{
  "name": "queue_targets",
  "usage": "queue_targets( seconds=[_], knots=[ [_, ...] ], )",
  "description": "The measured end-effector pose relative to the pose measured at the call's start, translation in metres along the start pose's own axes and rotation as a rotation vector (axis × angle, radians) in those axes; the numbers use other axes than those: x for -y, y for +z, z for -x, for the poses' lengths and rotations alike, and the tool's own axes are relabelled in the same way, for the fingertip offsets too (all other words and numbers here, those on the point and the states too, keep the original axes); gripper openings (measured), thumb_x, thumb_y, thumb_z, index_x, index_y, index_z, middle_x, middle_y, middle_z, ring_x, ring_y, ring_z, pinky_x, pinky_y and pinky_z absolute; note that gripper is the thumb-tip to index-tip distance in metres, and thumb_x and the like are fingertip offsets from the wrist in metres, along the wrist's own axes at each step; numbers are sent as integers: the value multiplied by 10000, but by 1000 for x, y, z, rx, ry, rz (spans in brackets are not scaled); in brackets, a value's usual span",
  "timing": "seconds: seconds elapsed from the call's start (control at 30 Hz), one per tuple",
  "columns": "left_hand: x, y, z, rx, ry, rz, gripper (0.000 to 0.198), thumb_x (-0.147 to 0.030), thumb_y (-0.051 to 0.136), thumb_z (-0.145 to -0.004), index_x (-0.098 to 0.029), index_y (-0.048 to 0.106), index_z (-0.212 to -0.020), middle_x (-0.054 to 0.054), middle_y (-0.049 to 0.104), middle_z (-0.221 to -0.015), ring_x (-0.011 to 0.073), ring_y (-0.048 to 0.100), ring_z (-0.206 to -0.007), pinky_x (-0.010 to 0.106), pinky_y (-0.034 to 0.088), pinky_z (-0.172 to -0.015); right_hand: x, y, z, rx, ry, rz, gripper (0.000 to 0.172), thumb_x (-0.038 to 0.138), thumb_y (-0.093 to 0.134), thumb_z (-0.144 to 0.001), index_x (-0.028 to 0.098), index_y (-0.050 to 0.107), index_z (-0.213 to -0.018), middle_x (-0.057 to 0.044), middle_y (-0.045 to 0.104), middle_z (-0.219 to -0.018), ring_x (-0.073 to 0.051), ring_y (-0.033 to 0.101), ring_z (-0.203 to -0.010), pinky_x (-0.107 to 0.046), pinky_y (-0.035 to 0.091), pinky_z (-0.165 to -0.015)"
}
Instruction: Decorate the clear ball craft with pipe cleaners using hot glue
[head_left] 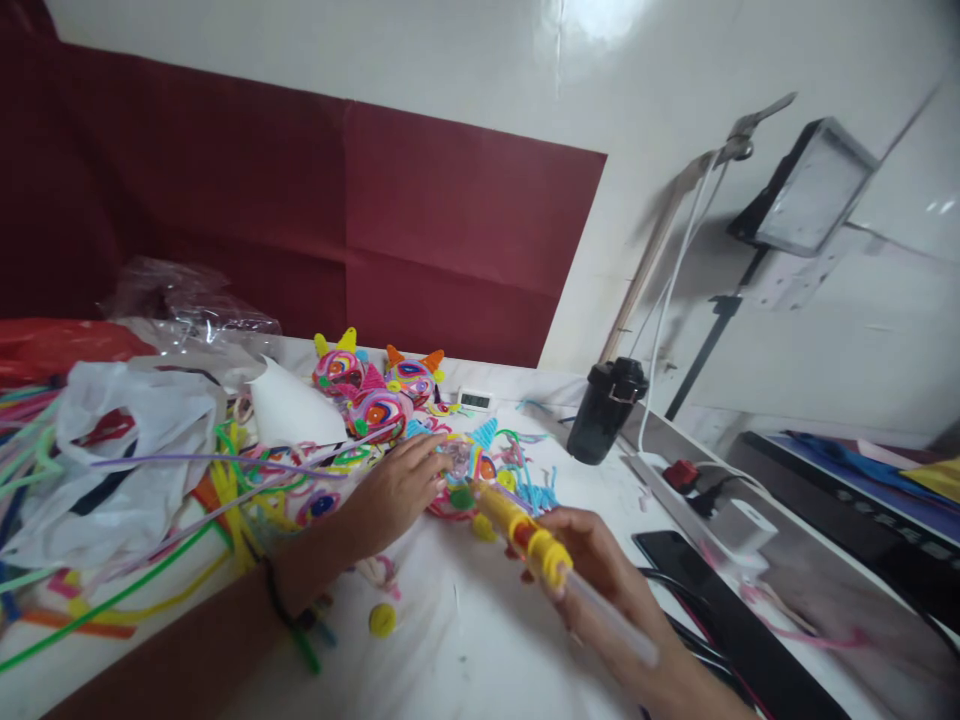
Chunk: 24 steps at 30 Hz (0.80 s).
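Note:
My right hand (600, 570) is wrapped around a yellow hot glue gun (514, 515), with a clear glue stick (611, 615) jutting from its back end. The gun's nozzle points at a colourful pipe-cleaner figure (480, 462) with light blue horns; whether the tip touches it I cannot tell. My left hand (397, 488) grips this figure from the left, its fingers bent over the edge. Part of the figure is hidden behind the hand and gun. A yellow button-like disc (382, 620) lies on the white table (442, 660) in front.
Behind stand several horned pipe-cleaner figures (379, 412) and a small digital display (475, 400). Loose pipe cleaners (187, 540) and a white plastic bag (150, 430) crowd the left. On the right are a black bottle (604, 415), a phone (667, 555), cables and a power strip (660, 475).

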<state>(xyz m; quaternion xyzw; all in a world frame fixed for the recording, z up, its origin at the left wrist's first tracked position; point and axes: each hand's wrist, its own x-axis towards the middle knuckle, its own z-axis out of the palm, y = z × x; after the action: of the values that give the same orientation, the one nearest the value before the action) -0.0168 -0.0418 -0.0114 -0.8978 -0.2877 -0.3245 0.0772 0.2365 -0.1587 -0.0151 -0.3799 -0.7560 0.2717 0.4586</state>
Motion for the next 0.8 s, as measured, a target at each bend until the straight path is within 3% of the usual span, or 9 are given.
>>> queue_targets(
  seconds=[0.1, 0.23, 0.43, 0.8],
  knots=[
    [0, 3, 2, -44, -7, 38, 248, -148, 370, -941, -195, 599, -1024, 80, 642, -1219, 202, 501, -1282, 396, 403, -1124, 9, -5, -18, 18, 146, -285, 297, 438, 537, -944, 283, 423, -1170, -48, 675, -992, -167, 667, -846, -278, 543, -713],
    [2, 9, 7, -93, -43, 96, 189, -196, 404, -948, -186, 576, -1025, 114, 590, -1305, 223, 492, -1287, 426, 395, -1122, 17, -12, -39, 47, 188, -521, 347, 469, 597, -886, 246, 471, -1121, -66, 682, -969, -206, 671, -857, -327, 546, -706],
    [-1, 10, 11, -112, -93, 172, 135, -216, 433, -943, -191, 548, -1008, 128, 549, -1359, 230, 461, -1318, 424, 397, -1112, 11, -22, -52, 51, 311, -580, 345, 441, 634, -850, 225, 492, -1078, -65, 681, -935, -214, 684, -821, -325, 552, -642],
    [1, 15, 16, -133, -97, 219, 160, -164, 458, -921, -218, 506, -1064, 114, 499, -1412, 236, 418, -1354, 465, 374, -1119, -4, -27, -63, 120, 352, -695, 274, 376, 653, -864, 207, 513, -1029, -80, 701, -942, -224, 688, -835, -333, 552, -649]
  ],
)
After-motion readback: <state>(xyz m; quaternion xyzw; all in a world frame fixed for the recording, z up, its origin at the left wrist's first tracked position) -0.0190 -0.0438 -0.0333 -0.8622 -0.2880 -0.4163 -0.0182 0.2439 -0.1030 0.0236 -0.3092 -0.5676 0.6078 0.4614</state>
